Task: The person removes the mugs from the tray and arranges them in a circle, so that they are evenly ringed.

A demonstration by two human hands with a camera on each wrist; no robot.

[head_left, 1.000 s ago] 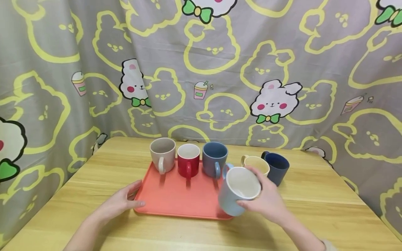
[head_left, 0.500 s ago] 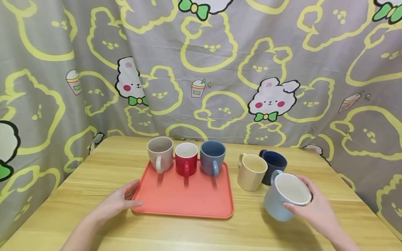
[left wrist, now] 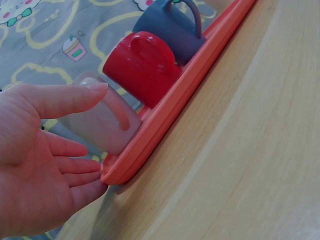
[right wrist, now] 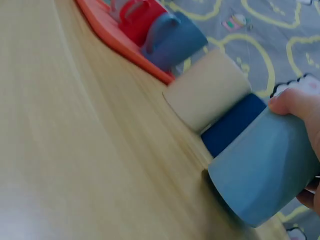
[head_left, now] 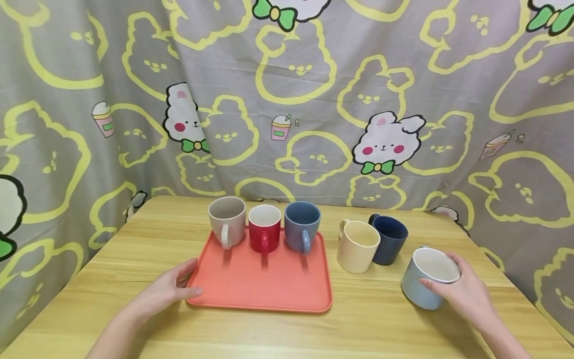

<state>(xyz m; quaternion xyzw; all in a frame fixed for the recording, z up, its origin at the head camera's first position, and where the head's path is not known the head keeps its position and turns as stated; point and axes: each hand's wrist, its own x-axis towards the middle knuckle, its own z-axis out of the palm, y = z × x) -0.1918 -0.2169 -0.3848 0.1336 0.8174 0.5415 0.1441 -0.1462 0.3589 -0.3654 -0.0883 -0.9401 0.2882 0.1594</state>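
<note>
My right hand (head_left: pixel 466 289) grips a light blue mug (right wrist: pixel 265 165) with a pale inside, thumb on the near side. The mug is right of the tray, low over the table; whether its base touches is unclear. At the left edge of the coral-red tray (head_left: pixel 264 284), my left hand (head_left: pixel 163 289) has its fingers extended, fingertips at the tray's corner in the left wrist view. Along the tray's far side stand a grey-beige mug (head_left: pixel 227 219), a red mug (head_left: pixel 264 234) and a blue mug (head_left: pixel 301 227), handles towards me.
A cream mug (head_left: pixel 357 252) and a navy mug (head_left: pixel 389 242) stand close together between the tray and the light blue mug. All of this is on a wooden table (head_left: pixel 269 334). A patterned grey curtain (head_left: pixel 251 99) hangs behind it.
My right hand has carried the light blue mug rightwards, from over the tray's right edge past the cream and navy mugs, and lowered it. The left hand has stayed at the tray.
</note>
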